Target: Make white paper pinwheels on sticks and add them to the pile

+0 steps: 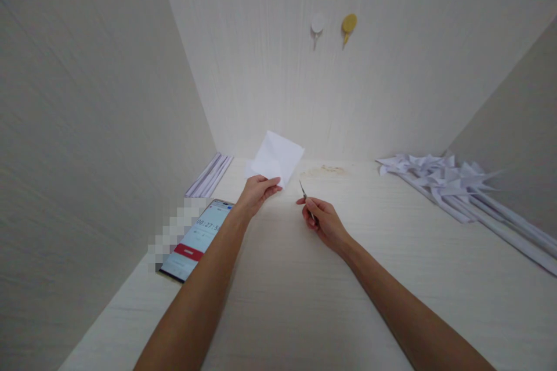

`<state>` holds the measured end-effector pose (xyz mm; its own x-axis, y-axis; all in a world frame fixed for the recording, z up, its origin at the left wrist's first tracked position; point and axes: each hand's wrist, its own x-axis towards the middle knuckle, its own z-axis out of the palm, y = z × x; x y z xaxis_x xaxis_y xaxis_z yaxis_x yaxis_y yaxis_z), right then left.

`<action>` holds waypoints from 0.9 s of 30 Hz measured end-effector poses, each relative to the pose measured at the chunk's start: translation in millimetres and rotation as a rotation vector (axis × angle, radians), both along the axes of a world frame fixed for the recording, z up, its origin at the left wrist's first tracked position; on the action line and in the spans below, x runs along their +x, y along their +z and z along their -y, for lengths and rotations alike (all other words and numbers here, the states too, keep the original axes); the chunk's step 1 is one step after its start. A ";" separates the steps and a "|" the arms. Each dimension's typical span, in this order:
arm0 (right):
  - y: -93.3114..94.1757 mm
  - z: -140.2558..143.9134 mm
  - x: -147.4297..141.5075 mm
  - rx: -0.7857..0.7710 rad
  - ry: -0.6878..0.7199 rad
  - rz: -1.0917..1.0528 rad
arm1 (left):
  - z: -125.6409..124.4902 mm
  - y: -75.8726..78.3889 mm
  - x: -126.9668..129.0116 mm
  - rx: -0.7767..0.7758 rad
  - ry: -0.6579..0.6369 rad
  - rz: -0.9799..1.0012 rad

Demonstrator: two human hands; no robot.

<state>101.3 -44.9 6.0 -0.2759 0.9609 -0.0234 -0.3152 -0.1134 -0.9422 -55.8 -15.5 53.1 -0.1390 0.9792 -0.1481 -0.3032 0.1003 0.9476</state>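
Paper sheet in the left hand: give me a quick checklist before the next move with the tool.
1. Left hand grips the sheet at its lower edge: ok.
2. Sheet lifted off the desk: ok.
3. Right hand holds the thin metal tool: ok.
4. Tool touching the sheet: not ok, still apart.
5. Tool type, scissors or tweezers: cannot tell.
6. Phone away from both hands: ok.
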 end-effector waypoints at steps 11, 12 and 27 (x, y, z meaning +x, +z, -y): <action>-1.5 -0.7 -0.9 0.018 0.029 -0.022 | 7.0 -11.3 31.4 0.097 0.065 0.034; -1.4 -0.6 -0.9 0.020 0.027 -0.024 | 7.3 -12.3 32.5 0.100 0.060 0.058; 0.1 -0.1 -1.8 -0.002 0.021 -0.018 | 7.0 -15.3 36.0 0.069 0.061 0.093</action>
